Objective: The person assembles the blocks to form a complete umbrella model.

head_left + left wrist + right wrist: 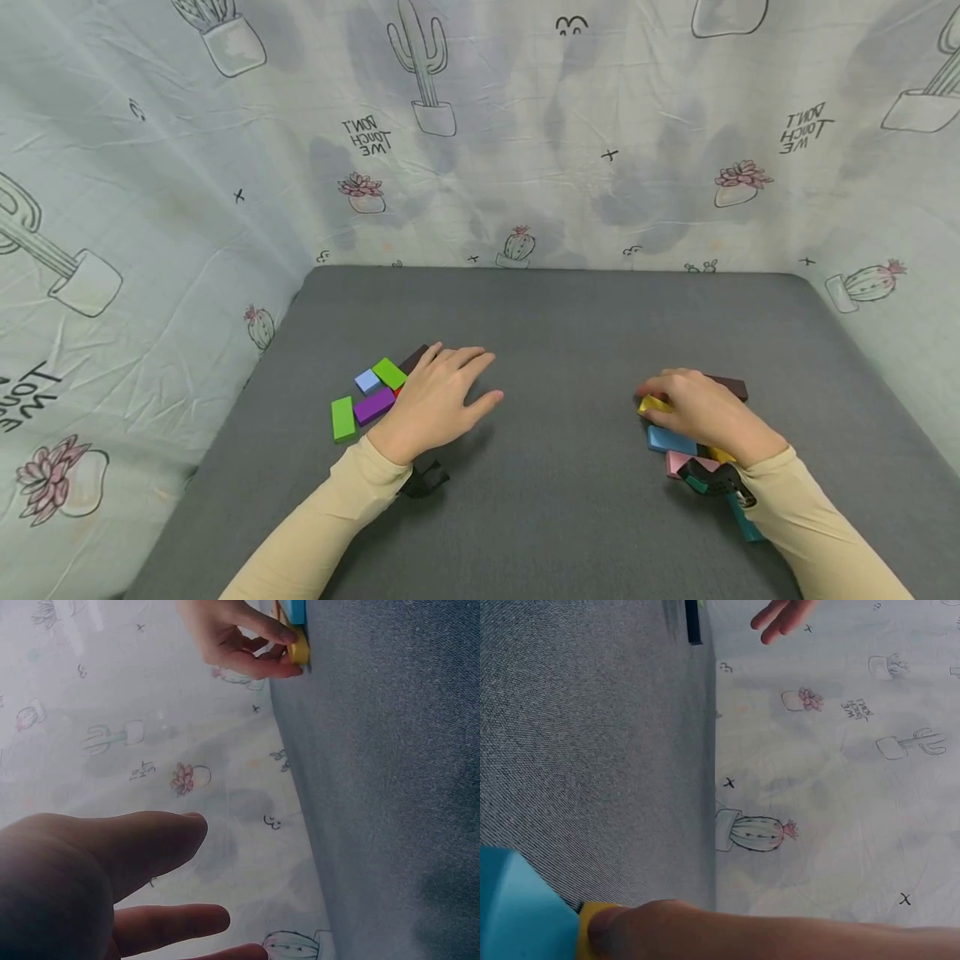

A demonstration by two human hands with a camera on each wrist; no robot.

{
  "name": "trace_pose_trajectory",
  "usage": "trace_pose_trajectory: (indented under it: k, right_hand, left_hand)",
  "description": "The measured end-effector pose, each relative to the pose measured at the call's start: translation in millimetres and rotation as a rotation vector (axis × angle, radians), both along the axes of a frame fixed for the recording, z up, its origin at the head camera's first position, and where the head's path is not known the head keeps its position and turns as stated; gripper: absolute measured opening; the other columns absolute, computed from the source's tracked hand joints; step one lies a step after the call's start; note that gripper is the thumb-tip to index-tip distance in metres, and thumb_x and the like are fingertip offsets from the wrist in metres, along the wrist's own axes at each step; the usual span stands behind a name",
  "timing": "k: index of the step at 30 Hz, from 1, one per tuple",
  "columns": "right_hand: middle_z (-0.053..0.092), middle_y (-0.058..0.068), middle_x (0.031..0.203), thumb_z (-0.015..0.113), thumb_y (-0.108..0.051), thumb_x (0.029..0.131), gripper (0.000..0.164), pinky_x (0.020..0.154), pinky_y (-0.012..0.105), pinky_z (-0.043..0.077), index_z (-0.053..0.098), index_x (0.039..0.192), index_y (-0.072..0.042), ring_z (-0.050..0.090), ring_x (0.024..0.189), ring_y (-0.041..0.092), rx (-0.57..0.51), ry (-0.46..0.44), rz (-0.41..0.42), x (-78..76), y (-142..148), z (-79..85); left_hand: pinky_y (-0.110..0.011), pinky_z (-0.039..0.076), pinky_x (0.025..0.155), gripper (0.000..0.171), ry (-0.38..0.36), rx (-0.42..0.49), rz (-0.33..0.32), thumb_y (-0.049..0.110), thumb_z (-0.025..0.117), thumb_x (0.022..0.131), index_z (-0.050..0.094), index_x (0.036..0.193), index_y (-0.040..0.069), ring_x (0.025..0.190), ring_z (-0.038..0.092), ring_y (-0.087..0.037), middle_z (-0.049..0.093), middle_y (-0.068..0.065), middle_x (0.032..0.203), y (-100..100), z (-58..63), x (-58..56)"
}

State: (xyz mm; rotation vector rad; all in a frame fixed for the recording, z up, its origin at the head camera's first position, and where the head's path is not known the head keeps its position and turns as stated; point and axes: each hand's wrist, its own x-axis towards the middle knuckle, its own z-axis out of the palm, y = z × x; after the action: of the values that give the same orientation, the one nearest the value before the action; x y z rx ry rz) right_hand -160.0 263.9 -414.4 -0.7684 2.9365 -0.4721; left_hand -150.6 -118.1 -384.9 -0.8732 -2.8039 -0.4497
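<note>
My right hand (701, 408) pinches a yellow block (654, 405) between thumb and fingers at the right-hand group; the left wrist view also shows this yellow block (298, 648) in the grip. Just nearer lies a blue block (671, 440), seen large beside the thumb in the right wrist view (521, 907). My left hand (438, 398) hovers over the left-hand group with fingers spread and nothing in them. Beside it lie a purple block (374, 406), green blocks (343, 419), a light blue block (367, 382) and a dark brown block (413, 359). A red block is mostly hidden under the hand.
Around the right wrist lie a pink block (678, 462), a teal block (745, 518), another yellow block and a dark brown block (729, 387). The grey table (555, 350) meets a cactus-print cloth (525, 167) at the back and sides.
</note>
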Motion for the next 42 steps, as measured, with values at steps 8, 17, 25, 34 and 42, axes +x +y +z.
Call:
trace_pose_trajectory:
  k: [8, 17, 25, 34, 42]
  right_hand:
    - [0.071, -0.001, 0.093, 0.074, -0.013, 0.095, 0.013, 0.058, 0.025, 0.045, 0.08, 0.107, -0.011, 0.053, 0.067, 0.002, -0.017, 0.058, -0.011, -3.2, -3, 0.5]
    - [0.066, 0.002, 0.08, 0.073, -0.015, 0.095, 0.016, 0.054, 0.027, 0.042, 0.079, 0.106, -0.005, 0.052, 0.061, 0.007, -0.073, 0.056, -0.033, -16.2, -35, 4.8]
    - [0.07, 0.004, 0.087, 0.07, -0.018, 0.098, 0.02, 0.057, 0.027, 0.045, 0.078, 0.111, -0.004, 0.053, 0.065, 0.01, -0.083, -0.099, -0.045, -27.2, -75, -1.6]
    - [0.071, 0.009, 0.094, 0.072, -0.022, 0.098, 0.024, 0.064, 0.033, 0.054, 0.077, 0.112, -0.003, 0.062, 0.072, 0.015, -0.102, -0.134, -0.077, -29.6, -103, -7.3]
    - [0.062, 0.014, 0.12, 0.082, -0.026, 0.091, 0.05, 0.071, 0.03, 0.053, 0.066, 0.133, -0.001, 0.059, 0.082, 0.012, -0.163, -0.244, 0.035, -13.5, -108, -6.9]
  left_hand:
    - [-0.064, 0.034, 0.118, 0.052, -0.006, 0.002, -0.011, 0.04, 0.07, 0.099, 0.065, 0.14, 0.008, 0.128, 0.063, -0.034, 0.065, -0.013, 0.142, 1, 0.7, -0.6]
    - [-0.063, 0.035, 0.118, 0.051, -0.029, 0.006, -0.026, 0.039, 0.072, 0.099, 0.066, 0.139, 0.007, 0.125, 0.065, -0.033, 0.066, -0.011, 0.14, 4, -7.1, 0.5]
    - [-0.06, 0.04, 0.115, 0.051, -0.055, -0.01, -0.056, 0.039, 0.072, 0.098, 0.067, 0.137, 0.007, 0.123, 0.067, -0.033, 0.068, -0.011, 0.137, 9, -15.0, 2.7]
    - [-0.056, 0.045, 0.112, 0.05, -0.05, -0.019, -0.076, 0.04, 0.072, 0.098, 0.068, 0.136, 0.007, 0.119, 0.068, -0.031, 0.07, -0.01, 0.134, 12, -19.4, 2.7]
    - [-0.056, 0.044, 0.113, 0.051, -0.076, -0.022, -0.08, 0.04, 0.071, 0.099, 0.068, 0.137, 0.007, 0.12, 0.067, -0.032, 0.07, -0.011, 0.135, 12, -20.6, 3.2]
